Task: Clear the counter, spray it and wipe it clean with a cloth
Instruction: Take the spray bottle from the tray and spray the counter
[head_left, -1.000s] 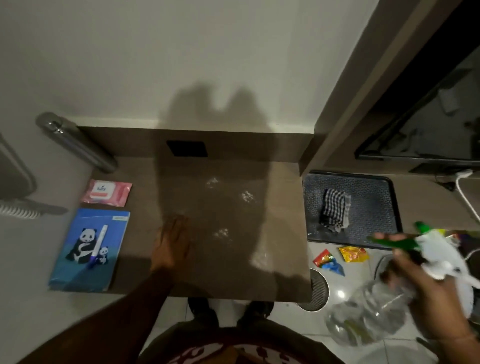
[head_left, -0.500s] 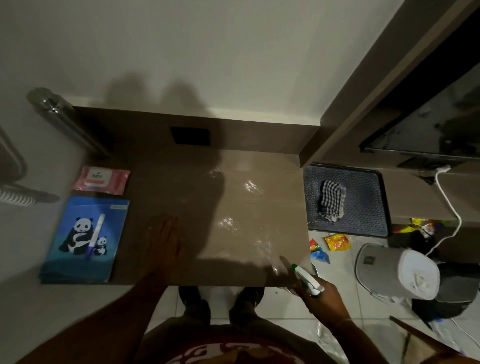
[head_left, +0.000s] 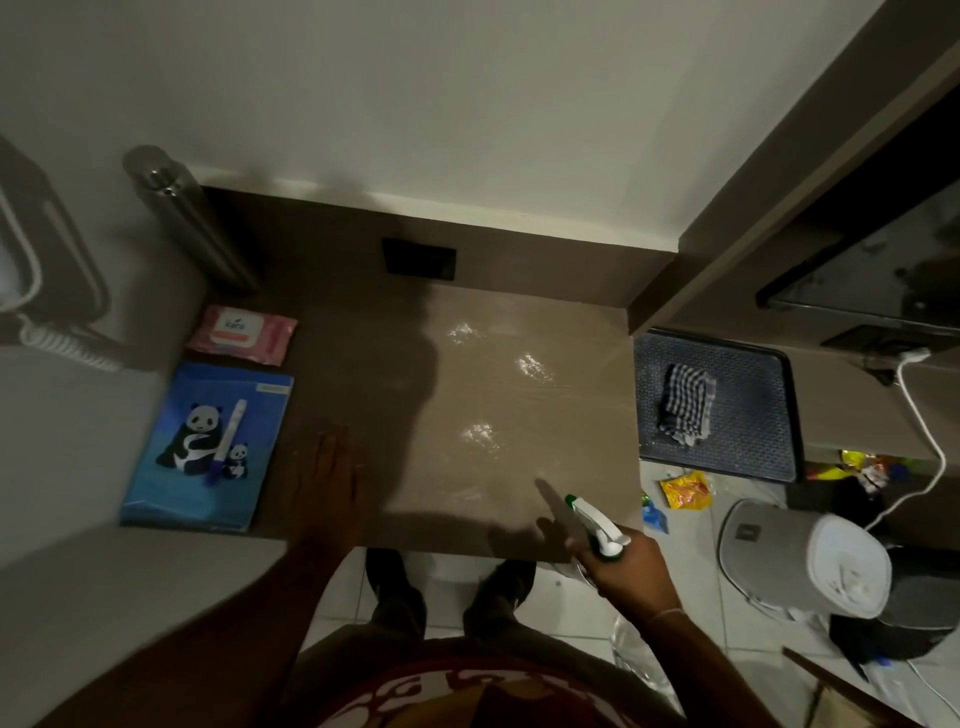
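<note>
The brown counter (head_left: 519, 467) carries several shiny wet patches (head_left: 480, 431) in its middle. My right hand (head_left: 626, 566) grips a spray bottle (head_left: 595, 522) with a white trigger head and green nozzle at the counter's front right corner, nozzle aimed over the surface. My left hand (head_left: 332, 486) lies flat, fingers spread, on the counter's front left part. A checked cloth (head_left: 685, 402) lies crumpled on a dark mat (head_left: 753, 415) to the right of the counter.
At the counter's left edge lie a blue panda folder (head_left: 176, 478) with a pen (head_left: 226, 441) on it and a pink wipes pack (head_left: 241, 332). A steel flask (head_left: 192, 218) stands at the back left. Wrappers (head_left: 685, 488) and a grey appliance (head_left: 800, 558) sit on the floor at the right.
My right hand has brought the spray bottle from the far right down to the counter's front right corner. My left hand has stayed flat on the counter. The view has shifted.
</note>
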